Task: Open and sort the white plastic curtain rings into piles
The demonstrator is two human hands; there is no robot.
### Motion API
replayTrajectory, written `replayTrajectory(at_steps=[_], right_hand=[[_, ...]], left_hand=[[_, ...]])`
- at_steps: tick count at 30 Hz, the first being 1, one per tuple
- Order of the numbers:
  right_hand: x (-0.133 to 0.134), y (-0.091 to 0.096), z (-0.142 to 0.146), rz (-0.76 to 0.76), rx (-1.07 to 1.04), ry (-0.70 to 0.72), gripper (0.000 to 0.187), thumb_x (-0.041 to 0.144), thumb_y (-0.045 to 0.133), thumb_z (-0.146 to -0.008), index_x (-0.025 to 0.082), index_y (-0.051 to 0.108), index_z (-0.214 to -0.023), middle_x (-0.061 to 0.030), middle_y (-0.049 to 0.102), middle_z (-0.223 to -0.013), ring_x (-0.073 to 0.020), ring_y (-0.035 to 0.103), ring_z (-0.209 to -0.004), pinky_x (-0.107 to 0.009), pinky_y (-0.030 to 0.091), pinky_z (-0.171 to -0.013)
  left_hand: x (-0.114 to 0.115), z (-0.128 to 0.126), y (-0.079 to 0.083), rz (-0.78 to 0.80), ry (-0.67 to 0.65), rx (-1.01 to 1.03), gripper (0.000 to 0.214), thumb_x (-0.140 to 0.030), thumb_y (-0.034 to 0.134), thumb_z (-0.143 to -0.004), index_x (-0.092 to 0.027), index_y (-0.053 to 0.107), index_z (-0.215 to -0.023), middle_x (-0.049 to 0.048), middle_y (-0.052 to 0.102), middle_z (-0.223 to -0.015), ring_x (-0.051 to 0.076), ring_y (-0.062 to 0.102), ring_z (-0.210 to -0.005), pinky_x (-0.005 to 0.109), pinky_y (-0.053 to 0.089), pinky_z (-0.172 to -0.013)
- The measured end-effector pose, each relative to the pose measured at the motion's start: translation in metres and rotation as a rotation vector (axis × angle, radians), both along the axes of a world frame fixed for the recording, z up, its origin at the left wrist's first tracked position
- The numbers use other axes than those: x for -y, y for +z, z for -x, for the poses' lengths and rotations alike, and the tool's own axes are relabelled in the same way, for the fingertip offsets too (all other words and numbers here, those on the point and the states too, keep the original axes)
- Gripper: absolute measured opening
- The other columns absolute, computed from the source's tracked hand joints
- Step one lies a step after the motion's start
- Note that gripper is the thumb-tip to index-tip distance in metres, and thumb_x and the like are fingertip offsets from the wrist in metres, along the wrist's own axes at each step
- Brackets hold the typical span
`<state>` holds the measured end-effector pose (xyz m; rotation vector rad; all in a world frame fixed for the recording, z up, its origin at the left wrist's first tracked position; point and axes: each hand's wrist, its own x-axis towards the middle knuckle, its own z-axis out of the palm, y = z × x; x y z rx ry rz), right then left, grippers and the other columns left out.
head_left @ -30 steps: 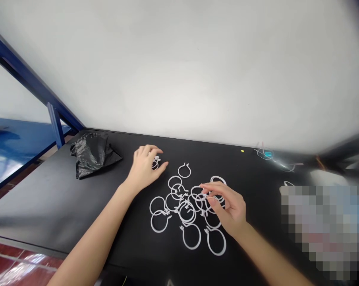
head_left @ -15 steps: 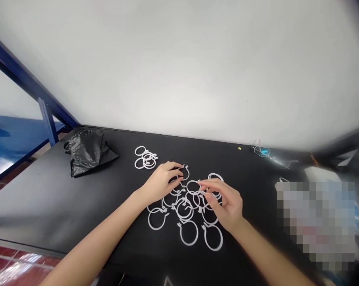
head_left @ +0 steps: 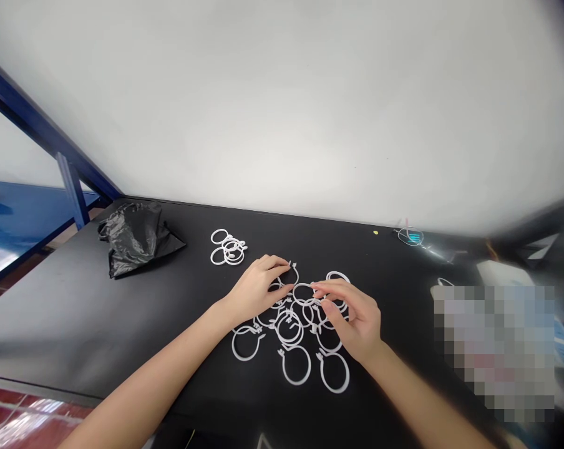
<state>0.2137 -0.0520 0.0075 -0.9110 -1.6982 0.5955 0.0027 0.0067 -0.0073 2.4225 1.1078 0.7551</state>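
Observation:
White plastic open rings with small clip ends (head_left: 297, 365) lie overlapping in a loose cluster on the black tabletop (head_left: 198, 368). My left hand (head_left: 258, 285) is at the far left of this cluster, its thumb and fingers curled about one white ring (head_left: 297, 274); part of that ring is hidden by the fingers. My right hand (head_left: 354, 315) hovers over the cluster's right side. A gap shows between its thumb and bent fingers, and the fingertips meet the edge of another white ring (head_left: 303, 285). Its palm hides some rings beneath.
A smaller pile of white rings (head_left: 219, 256) lies behind my left hand. A crumpled black plastic bag (head_left: 136, 240) is at the left. Eyeglasses (head_left: 410, 237) rest near the wall (head_left: 282, 112). A blurred-out package (head_left: 497, 349) occupies the right side; a blue frame (head_left: 43, 125) stands left.
My left hand has shifted slightly to the right and nearer, and the ring at its fingers has moved a little with it. My right hand stays in place.

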Motion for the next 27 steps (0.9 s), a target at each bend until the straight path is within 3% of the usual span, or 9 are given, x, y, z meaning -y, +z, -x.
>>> replayTrajectory(at_steps=[5, 10, 12, 14, 16, 18, 21, 27], right_hand=[[0.0, 0.0, 0.002, 0.015, -0.002, -0.05, 0.024, 0.009, 0.059, -0.087, 0.022, 0.071, -0.104, -0.0062, 0.072, -0.091, -0.0182, 0.068, -0.078, -0.031, 0.058, -0.063], [0.0, -0.002, 0.003, 0.032, 0.003, -0.096, 0.021, 0.01, 0.06, -0.088, 0.021, 0.071, -0.102, -0.0064, 0.073, -0.091, -0.017, 0.069, -0.075, -0.03, 0.059, -0.061], [0.0, -0.003, 0.002, 0.04, -0.009, -0.106, 0.021, 0.011, 0.06, -0.088, 0.022, 0.07, -0.103, -0.0064, 0.073, -0.093, -0.0173, 0.069, -0.076, -0.031, 0.06, -0.062], [-0.001, -0.004, 0.002, 0.051, -0.024, -0.107, 0.027, 0.012, 0.062, -0.087, 0.023, 0.067, -0.111, -0.0063, 0.073, -0.096, -0.0172, 0.07, -0.075, -0.031, 0.061, -0.062], [-0.001, -0.004, 0.002, 0.043, -0.025, -0.062, 0.04, 0.014, 0.067, -0.084, 0.025, 0.062, -0.122, -0.0065, 0.073, -0.1, -0.0169, 0.07, -0.074, -0.031, 0.061, -0.061], [-0.001, -0.002, 0.003, -0.007, -0.004, 0.013, 0.053, 0.017, 0.074, -0.079, 0.027, 0.058, -0.128, -0.0066, 0.073, -0.103, -0.0166, 0.069, -0.072, -0.031, 0.061, -0.058], [0.001, 0.001, 0.006, -0.097, 0.049, 0.076, 0.058, 0.021, 0.079, -0.074, 0.028, 0.058, -0.128, -0.006, 0.073, -0.098, -0.0172, 0.068, -0.07, -0.03, 0.06, -0.056], [0.005, 0.0, 0.011, -0.123, 0.062, -0.005, 0.046, 0.012, 0.069, -0.082, 0.027, 0.058, -0.123, -0.0005, 0.072, -0.079, -0.0143, 0.069, -0.06, -0.029, 0.062, -0.061]], left_hand=[[0.002, -0.002, -0.002, -0.026, 0.014, 0.156, 0.039, -0.033, 0.069, -0.085, -0.016, 0.062, -0.12, 0.0119, 0.063, -0.117, 0.024, 0.061, -0.108, 0.04, 0.055, -0.092], [0.002, -0.002, 0.002, -0.026, 0.092, 0.356, 0.02, -0.023, 0.062, -0.089, -0.016, 0.069, -0.107, 0.0114, 0.067, -0.112, 0.022, 0.065, -0.103, 0.036, 0.056, -0.09], [0.002, -0.002, 0.007, 0.139, 0.095, 0.422, 0.016, -0.025, 0.061, -0.09, -0.016, 0.073, -0.096, 0.0098, 0.071, -0.103, 0.021, 0.068, -0.094, 0.034, 0.057, -0.084], [0.004, -0.004, 0.012, 0.417, 0.081, 0.496, 0.019, -0.029, 0.061, -0.089, -0.016, 0.075, -0.089, 0.0082, 0.074, -0.093, 0.019, 0.07, -0.081, 0.031, 0.059, -0.074], [0.007, -0.008, 0.016, 0.691, 0.054, 0.565, 0.022, -0.033, 0.064, -0.086, -0.014, 0.076, -0.087, 0.0067, 0.074, -0.08, 0.017, 0.07, -0.069, 0.028, 0.059, -0.065], [0.011, -0.013, 0.018, 0.869, 0.031, 0.614, 0.022, -0.033, 0.068, -0.082, -0.012, 0.076, -0.086, 0.0048, 0.071, -0.068, 0.015, 0.067, -0.06, 0.025, 0.058, -0.056], [0.018, -0.02, 0.022, 0.954, 0.032, 0.622, 0.021, -0.027, 0.071, -0.078, -0.012, 0.074, -0.093, 0.0023, 0.068, -0.063, 0.013, 0.063, -0.053, 0.019, 0.051, -0.044], [0.025, -0.025, 0.029, 0.894, 0.058, 0.604, 0.032, -0.017, 0.063, -0.078, -0.015, 0.067, -0.11, 0.009, 0.071, -0.102, 0.003, 0.054, -0.043, 0.013, 0.043, -0.035]])
